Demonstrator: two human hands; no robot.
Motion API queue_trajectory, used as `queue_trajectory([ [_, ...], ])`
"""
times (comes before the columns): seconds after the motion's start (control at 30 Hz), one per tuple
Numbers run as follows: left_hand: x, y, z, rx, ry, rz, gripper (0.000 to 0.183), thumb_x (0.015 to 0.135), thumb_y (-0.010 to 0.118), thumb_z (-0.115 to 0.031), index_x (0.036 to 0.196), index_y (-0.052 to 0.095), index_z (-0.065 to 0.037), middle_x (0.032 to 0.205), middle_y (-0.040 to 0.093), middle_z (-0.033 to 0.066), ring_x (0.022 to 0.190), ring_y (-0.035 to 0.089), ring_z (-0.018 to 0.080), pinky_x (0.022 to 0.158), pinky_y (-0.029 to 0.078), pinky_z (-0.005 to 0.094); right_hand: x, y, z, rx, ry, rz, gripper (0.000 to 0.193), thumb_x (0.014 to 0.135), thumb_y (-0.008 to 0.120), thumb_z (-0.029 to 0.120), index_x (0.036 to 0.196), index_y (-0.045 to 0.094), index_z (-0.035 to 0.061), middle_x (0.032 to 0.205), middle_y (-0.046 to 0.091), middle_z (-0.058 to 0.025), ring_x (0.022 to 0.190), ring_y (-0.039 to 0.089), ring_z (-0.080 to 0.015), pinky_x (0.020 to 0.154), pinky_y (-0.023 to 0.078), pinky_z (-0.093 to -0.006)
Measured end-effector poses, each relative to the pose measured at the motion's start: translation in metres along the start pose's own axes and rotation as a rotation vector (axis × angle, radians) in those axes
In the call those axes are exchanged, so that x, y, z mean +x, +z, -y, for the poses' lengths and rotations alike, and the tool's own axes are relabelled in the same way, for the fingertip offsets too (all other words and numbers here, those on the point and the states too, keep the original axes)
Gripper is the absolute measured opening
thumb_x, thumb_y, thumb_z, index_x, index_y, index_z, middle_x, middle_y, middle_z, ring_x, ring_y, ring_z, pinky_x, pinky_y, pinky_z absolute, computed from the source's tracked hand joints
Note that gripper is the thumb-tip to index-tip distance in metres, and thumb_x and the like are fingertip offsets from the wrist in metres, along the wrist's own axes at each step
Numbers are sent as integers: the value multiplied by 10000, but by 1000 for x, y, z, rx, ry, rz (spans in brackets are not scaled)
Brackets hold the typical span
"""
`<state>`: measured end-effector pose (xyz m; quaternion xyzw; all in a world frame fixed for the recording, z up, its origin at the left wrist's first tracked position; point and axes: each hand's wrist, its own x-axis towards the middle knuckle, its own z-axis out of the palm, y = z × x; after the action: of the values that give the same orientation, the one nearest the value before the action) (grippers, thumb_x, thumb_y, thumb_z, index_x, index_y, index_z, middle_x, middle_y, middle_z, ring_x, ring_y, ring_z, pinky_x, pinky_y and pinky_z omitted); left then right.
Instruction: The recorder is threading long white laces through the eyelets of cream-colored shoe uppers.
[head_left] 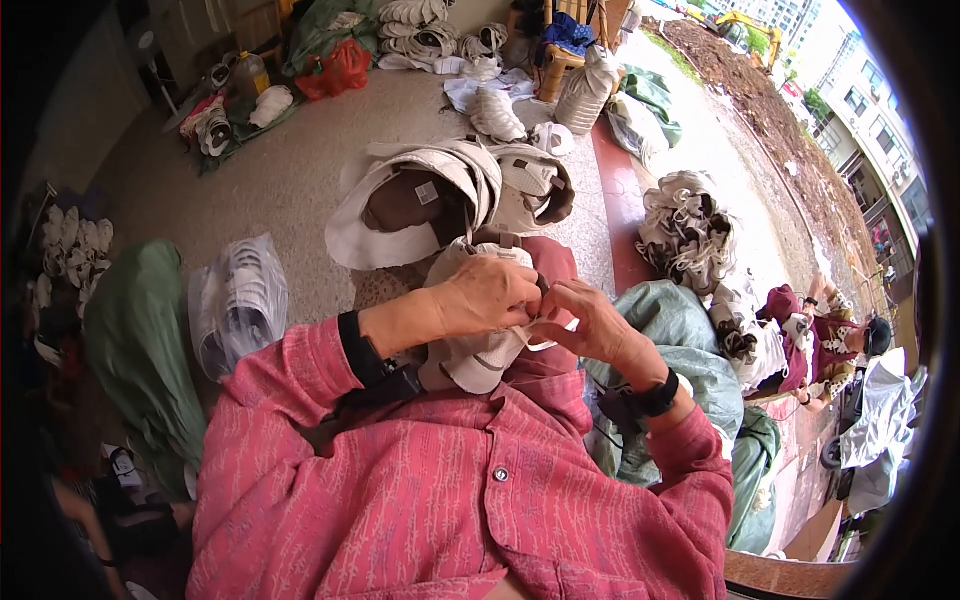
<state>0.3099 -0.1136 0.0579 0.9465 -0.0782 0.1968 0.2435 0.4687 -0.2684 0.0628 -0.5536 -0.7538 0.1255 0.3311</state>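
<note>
A pale beige shoe upper rests on my lap, partly covered by my hands. My left hand lies across its top with the fingers curled down onto it. Close beside, my right hand pinches at its right side, where a thin white lace loops out below the fingers. The fingertips of both hands nearly meet, and they hide the exact spot they grip. Just beyond my knees stands a stack of nested beige shoe uppers with dark brown lining. A second stack leans next to it.
Shoe uppers in a clear plastic bag and a green sack stand to my left. Bulging green sacks and a pile of uppers lie to my right. A red plastic bag sits farther off. Another person sits at far right.
</note>
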Motion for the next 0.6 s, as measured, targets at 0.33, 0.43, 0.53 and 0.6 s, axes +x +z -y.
queue_trajectory([
  [0.33, -1, 1, -27, 666, 448, -115, 78, 720, 623, -182, 710, 608, -106, 775, 545, 1, 724, 576, 162, 632, 469, 332, 3, 1, 3, 43, 41, 24, 281, 766, 787, 178, 866, 566, 36, 790, 590, -99, 765, 598, -305, 676, 472, -371],
  [0.43, 2, -55, -16, 843, 423, -118, 74, 685, 603, -136, 672, 552, -85, 700, 521, 28, 601, 542, 180, 530, 442, 316, 0, -1, 2, 103, 77, 30, 257, 826, 746, 206, 868, 563, 31, 774, 581, -103, 743, 599, -280, 670, 466, -357],
  [0.53, -14, -154, 37, 1056, 244, -255, 71, 731, 586, -87, 796, 582, -61, 730, 538, 102, 604, 555, 261, 542, 456, 379, -7, 0, 1, 202, 210, 25, 221, 899, 681, 212, 880, 559, 29, 774, 580, -103, 724, 593, -253, 665, 458, -345],
  [0.6, -57, -234, 75, 1215, -158, -332, 134, 841, 526, -83, 929, 627, -73, 931, 602, 113, 774, 619, 310, 641, 510, 402, -7, 4, 1, 238, 268, 13, 203, 935, 643, 206, 888, 559, 28, 775, 579, -100, 713, 586, -241, 662, 454, -339],
])
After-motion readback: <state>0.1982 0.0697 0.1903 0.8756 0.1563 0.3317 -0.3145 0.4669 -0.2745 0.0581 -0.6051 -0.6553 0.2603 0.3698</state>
